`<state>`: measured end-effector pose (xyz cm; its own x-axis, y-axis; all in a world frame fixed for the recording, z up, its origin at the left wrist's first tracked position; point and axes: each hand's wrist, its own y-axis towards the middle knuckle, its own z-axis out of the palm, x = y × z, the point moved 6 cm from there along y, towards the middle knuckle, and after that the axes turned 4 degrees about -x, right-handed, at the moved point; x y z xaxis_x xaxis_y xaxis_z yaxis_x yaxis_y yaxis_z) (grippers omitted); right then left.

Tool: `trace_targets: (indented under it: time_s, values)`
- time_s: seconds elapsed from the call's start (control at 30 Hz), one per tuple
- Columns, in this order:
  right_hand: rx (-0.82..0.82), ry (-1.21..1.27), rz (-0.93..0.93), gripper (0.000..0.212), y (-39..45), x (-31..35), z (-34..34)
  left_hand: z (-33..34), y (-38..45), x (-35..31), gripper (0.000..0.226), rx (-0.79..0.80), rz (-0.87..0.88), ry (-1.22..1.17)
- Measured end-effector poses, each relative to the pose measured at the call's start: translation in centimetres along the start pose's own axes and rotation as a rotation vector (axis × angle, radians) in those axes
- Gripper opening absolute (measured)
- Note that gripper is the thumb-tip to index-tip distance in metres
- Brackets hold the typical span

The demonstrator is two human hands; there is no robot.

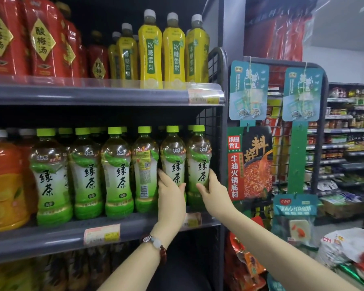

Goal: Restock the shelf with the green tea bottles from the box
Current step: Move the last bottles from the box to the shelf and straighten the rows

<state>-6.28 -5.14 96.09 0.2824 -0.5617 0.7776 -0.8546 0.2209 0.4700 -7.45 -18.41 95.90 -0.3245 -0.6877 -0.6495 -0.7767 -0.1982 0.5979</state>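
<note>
Supermarket aisle shelving in grey metal fills the left of the view, and the middle grey metal shelf board (pixel 51 238) carries a front row of clear plastic green tea bottles with lime-green caps. At the right end of that row stand two of them side by side, upright on the shelf: the second-from-right green tea bottle (pixel 173 162) and the rightmost green tea bottle (pixel 199 160), which is just beside the wire-mesh end panel (pixel 207 122). The left hand (pixel 171 193), with a beaded bracelet (pixel 157 245) on its wrist, is wrapped around the lower body of the second-from-right bottle, thumb on the right side and fingers curled around the left. The right hand (pixel 213 190) clasps the lower body of the rightmost bottle in the same way. Further left one bottle in the row shows its barcode side (pixel 144 171). An orange drink bottle (pixel 3 185) stands at the far left. Yellow-labelled pear drink bottles (pixel 150 51) line the shelf above.
</note>
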Motion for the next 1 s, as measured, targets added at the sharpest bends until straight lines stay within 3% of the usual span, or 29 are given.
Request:
trace_targets:
  time_s: [0.33,0.43,0.53,0.67,1.0]
  values:
    - [-0.063,-0.110,-0.023,0.060,-0.5,0.1,-0.5,-1.3,-0.7,-0.3,0.074,0.059,0.038,0.212]
    - [-0.056,-0.184,-0.040,0.049,-0.9,0.2,-0.7,-1.2,-0.9,-0.1,0.065,0.096,-0.001,0.236]
    - [-0.076,-0.289,-0.105,0.032,-1.7,0.3,-1.2,-1.9,-1.5,-0.1,0.065,0.100,0.106,0.367]
    - [-0.109,-0.382,-0.245,0.023,-3.4,1.2,-1.6,-3.5,-2.5,0.1,0.038,0.179,0.155,0.359]
    - [-0.020,-0.453,-0.295,0.030,-5.3,5.2,1.6,-11.0,-1.6,4.9,0.026,0.062,0.197,0.361]
